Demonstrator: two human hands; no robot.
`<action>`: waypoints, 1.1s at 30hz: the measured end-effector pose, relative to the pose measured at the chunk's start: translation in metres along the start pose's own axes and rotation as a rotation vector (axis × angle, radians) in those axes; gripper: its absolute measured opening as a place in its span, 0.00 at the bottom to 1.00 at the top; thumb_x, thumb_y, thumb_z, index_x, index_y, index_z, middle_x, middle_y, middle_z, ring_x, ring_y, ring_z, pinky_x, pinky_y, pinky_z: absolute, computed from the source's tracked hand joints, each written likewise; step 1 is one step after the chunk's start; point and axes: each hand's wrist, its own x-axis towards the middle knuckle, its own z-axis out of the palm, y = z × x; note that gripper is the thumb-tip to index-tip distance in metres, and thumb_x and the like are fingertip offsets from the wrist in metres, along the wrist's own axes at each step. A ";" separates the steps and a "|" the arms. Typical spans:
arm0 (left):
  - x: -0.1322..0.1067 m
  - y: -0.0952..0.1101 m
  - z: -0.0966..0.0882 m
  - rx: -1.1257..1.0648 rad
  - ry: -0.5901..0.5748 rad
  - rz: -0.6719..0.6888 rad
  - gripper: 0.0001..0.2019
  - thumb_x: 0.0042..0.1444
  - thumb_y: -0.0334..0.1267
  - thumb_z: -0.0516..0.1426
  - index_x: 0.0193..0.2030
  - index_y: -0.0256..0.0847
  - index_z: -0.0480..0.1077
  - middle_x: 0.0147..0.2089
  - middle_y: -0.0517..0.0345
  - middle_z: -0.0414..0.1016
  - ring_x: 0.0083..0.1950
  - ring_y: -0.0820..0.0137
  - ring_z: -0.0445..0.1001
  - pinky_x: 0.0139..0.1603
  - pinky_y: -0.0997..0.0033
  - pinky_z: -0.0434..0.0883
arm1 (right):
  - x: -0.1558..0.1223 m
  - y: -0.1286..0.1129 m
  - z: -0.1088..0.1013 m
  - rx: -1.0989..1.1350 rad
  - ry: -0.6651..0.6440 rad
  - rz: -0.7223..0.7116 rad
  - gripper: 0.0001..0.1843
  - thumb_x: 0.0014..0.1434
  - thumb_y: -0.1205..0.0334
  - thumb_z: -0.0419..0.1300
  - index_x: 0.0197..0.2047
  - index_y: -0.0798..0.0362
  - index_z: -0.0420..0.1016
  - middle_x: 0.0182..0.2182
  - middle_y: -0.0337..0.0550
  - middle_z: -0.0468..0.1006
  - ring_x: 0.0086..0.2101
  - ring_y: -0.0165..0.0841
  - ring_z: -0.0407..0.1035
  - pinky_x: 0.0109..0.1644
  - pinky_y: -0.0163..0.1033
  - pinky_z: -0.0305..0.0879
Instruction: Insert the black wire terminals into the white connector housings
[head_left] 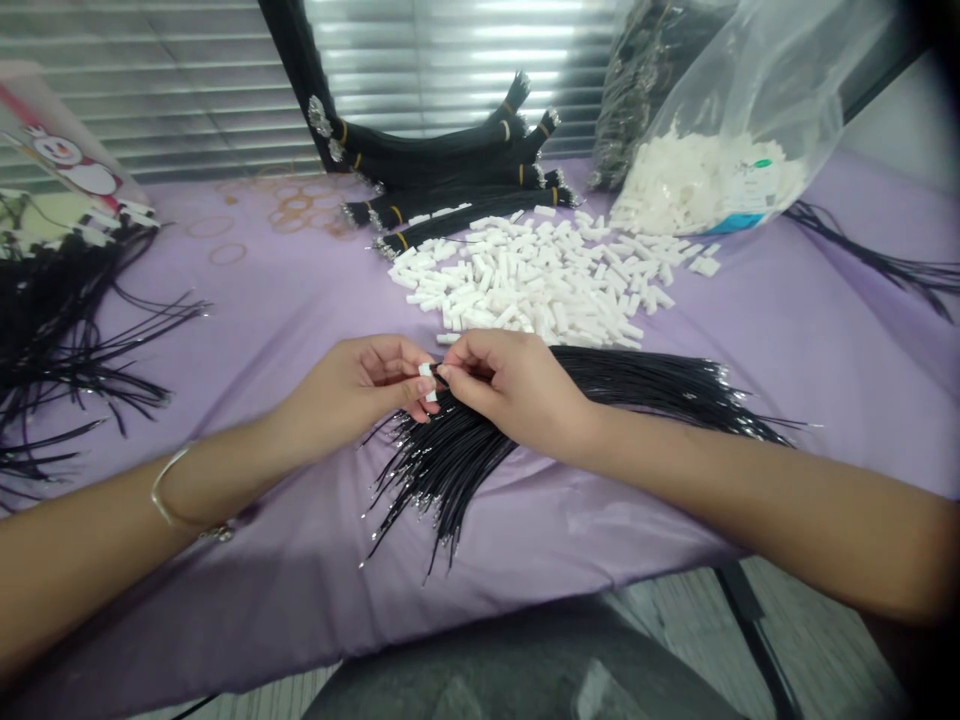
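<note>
My left hand [360,388] pinches a small white plastic connector [427,381] between thumb and fingers. My right hand [517,385] meets it fingertip to fingertip, pinching a thin black wire at the connector. Under both hands lies a loose bundle of black wires [465,450] with metal tips, fanned across the purple tablecloth [300,560]. A pile of several white connectors [540,285] lies just beyond my hands.
Tied bundles of black wires [457,175] lie at the back. A clear plastic bag of white connectors [720,170] stands at the back right. Loose black wires [67,330] spread at the left, rubber bands [292,210] behind them. The table's front edge is near.
</note>
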 end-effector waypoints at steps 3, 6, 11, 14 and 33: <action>0.000 0.002 0.001 0.002 0.003 -0.007 0.04 0.50 0.32 0.62 0.31 0.34 0.70 0.26 0.58 0.76 0.27 0.75 0.75 0.30 0.80 0.73 | 0.001 -0.001 0.002 -0.034 0.001 -0.009 0.08 0.57 0.66 0.54 0.29 0.58 0.71 0.24 0.37 0.72 0.25 0.25 0.64 0.30 0.30 0.54; 0.000 0.002 0.002 0.001 0.009 -0.019 0.04 0.50 0.32 0.61 0.30 0.34 0.71 0.26 0.58 0.76 0.26 0.75 0.75 0.30 0.80 0.74 | 0.003 0.001 0.003 -0.069 -0.014 -0.026 0.07 0.57 0.66 0.54 0.30 0.58 0.71 0.25 0.37 0.72 0.26 0.25 0.64 0.31 0.30 0.55; 0.000 0.001 0.003 -0.026 0.017 -0.012 0.05 0.50 0.31 0.62 0.31 0.33 0.69 0.25 0.58 0.76 0.26 0.75 0.75 0.29 0.80 0.74 | 0.004 0.005 0.003 -0.158 -0.035 -0.076 0.08 0.59 0.66 0.54 0.31 0.58 0.71 0.26 0.39 0.72 0.28 0.28 0.65 0.33 0.32 0.57; 0.000 -0.004 0.001 -0.118 0.008 0.045 0.10 0.50 0.32 0.62 0.39 0.36 0.68 0.26 0.60 0.75 0.27 0.73 0.76 0.30 0.76 0.75 | 0.002 0.002 -0.003 -0.274 -0.009 -0.217 0.08 0.60 0.67 0.52 0.39 0.61 0.71 0.35 0.48 0.73 0.36 0.32 0.67 0.40 0.37 0.62; -0.002 -0.003 -0.003 -0.228 0.078 0.101 0.21 0.47 0.30 0.64 0.50 0.41 0.71 0.36 0.58 0.77 0.36 0.73 0.76 0.44 0.73 0.72 | -0.014 -0.018 -0.005 -0.255 -0.567 -0.384 0.08 0.61 0.67 0.54 0.32 0.59 0.73 0.33 0.45 0.70 0.37 0.32 0.64 0.43 0.37 0.61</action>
